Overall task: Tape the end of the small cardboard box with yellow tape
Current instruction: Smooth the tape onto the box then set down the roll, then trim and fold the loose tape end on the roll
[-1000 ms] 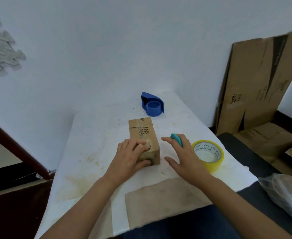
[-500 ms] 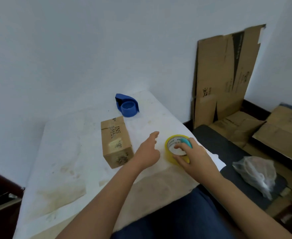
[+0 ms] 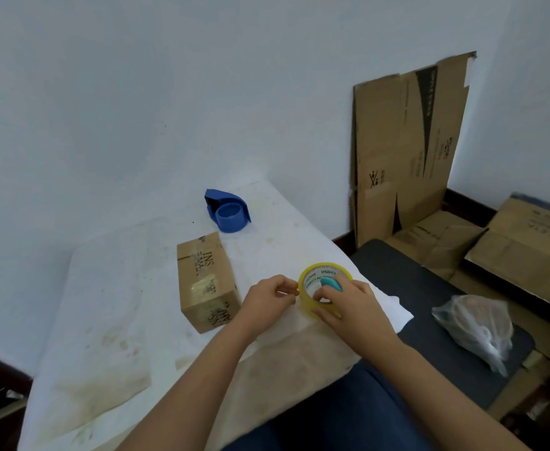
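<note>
Both hands' fingers (image 3: 324, 312) pinch yellow tape roll (image 3: 309, 299).

Both grips crowd the yellow tape roll (image 3: 312, 288) near the desk's (image 3: 114, 314) right edge. Just left of the left grip (image 3: 268, 302) the small cardboard box (image 3: 205, 281) blocks passage. Beyond it, a blue dispenser (image 3: 228, 214) stands near the wall. Farther left, bare desk lies open.

One small cardboard box (image 3: 206, 283), one yellow tape roll (image 3: 312, 281), one blue dispenser (image 3: 228, 215), two hands.
</note>
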`<state>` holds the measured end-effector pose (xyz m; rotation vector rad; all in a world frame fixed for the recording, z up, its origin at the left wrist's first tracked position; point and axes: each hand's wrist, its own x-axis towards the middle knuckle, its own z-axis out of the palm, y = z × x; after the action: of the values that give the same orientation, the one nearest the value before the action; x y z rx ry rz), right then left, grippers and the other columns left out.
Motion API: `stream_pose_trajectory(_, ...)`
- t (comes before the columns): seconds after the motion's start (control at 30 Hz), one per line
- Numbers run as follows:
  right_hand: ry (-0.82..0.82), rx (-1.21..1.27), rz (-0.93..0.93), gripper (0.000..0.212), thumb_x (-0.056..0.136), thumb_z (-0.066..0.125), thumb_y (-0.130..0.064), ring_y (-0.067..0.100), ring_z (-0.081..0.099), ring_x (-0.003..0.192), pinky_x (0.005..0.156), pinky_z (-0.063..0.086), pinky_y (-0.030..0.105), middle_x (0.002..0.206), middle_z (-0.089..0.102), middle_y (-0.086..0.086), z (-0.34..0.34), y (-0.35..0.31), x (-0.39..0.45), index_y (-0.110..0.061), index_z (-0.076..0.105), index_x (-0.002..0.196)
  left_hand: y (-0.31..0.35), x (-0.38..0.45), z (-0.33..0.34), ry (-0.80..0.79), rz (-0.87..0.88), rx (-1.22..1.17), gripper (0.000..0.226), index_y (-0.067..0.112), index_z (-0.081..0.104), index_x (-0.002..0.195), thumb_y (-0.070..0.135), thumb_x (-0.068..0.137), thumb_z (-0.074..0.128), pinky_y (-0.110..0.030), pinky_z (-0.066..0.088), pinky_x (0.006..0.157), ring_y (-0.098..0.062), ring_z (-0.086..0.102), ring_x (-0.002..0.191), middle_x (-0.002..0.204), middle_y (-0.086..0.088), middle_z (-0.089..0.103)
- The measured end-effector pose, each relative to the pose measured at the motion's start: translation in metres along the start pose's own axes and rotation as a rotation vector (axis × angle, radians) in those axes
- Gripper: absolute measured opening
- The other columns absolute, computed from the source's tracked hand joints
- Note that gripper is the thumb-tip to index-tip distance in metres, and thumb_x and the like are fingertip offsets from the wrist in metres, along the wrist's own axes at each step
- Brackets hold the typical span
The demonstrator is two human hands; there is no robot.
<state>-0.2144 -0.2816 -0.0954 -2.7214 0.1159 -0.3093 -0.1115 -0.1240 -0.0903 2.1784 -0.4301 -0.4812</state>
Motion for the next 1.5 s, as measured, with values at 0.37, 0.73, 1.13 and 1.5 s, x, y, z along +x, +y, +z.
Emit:
stream_pose_trajectory(0.37,0.126,0.431,0.147,0.014,0.089,0.059,-0.037,0.013,0.056,0.089,0.072,0.049,0.024,0.100,0.055,-0.005,-0.006,-0.008,0.005,-0.028,0.065,0.098,0.023,-0.045,0.012,0.190,0.202,-0.050,0.020,0.028,0.062,0.109,0.015,0.094,0.061,-0.015,0.050,0.085,-0.006,0.063,0.103,0.116,0.005,0.064)
stream_pose_trajectory(0.73,0.112,0.776,0.186,0.007,0.087,0.062,-0.034,-0.004,0.054,0.090,0.072,0.043,0.016,0.093,0.062,-0.011,-0.014,-0.039,-0.004,-0.033,0.068,0.091,0.027,-0.041,-0.025,0.289,0.271,0.060,0.007,0.014,0.067,0.086,0.018,0.092,0.066,-0.024,0.051,0.071,-0.015,0.062,0.082,0.088,-0.002,0.067)
stream_pose_trajectory(1.13,0.031,0.753,0.229,0.019,0.087,0.060,-0.042,0.006,0.056,0.090,0.077,0.049,0.023,0.096,0.058,-0.011,-0.007,-0.047,-0.010,-0.032,0.066,0.103,0.025,-0.058,-0.018,0.314,0.475,0.425,0.016,0.012,0.055,0.097,0.020,0.104,0.044,-0.024,0.044,0.073,-0.013,0.050,0.083,0.095,0.003,0.053)
stream_pose_trajectory(1.5,0.072,0.705,0.249,0.020,0.088,0.059,-0.037,0.010,0.055,0.086,0.072,0.046,0.017,0.094,0.058,-0.002,-0.009,-0.059,-0.014,-0.022,0.065,0.101,0.060,-0.081,-0.035,0.104,0.483,0.684,0.012,0.013,0.049,0.111,0.010,0.104,0.040,-0.020,0.035,0.072,-0.012,0.044,0.084,0.111,-0.005,0.055)
